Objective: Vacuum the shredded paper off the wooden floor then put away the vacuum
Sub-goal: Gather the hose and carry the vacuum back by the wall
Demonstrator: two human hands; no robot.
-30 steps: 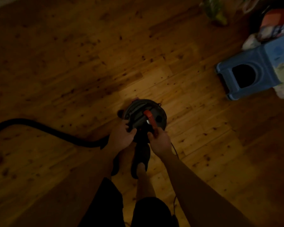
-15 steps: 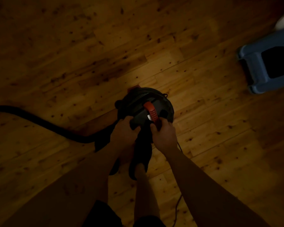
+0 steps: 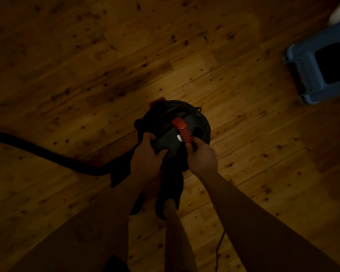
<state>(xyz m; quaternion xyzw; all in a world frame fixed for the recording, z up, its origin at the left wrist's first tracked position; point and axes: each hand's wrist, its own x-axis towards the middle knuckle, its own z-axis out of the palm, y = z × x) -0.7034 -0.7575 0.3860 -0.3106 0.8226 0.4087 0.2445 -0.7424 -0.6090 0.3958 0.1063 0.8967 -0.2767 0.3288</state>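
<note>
Your left hand [image 3: 147,156] sits just below the middle of the view. Its fingers are curled over the dark top block of the vacuum cleaner [image 3: 166,139], and the thumb is hooked against the block's near edge. Your right hand [image 3: 201,157] is just beside it at 3 o'clock, fingers curled round the near end of the orange handle [image 3: 182,130]. Your bare left forearm [image 3: 98,216] reaches in from 7 o'clock and your bare right forearm [image 3: 253,209] from 5 o'clock.

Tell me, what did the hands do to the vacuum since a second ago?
The left hand slid further onto the top of the vacuum and now grips its dark housing. The right hand closed on the near end of the orange handle. The vacuum and its hose stayed put on the floor.
</note>
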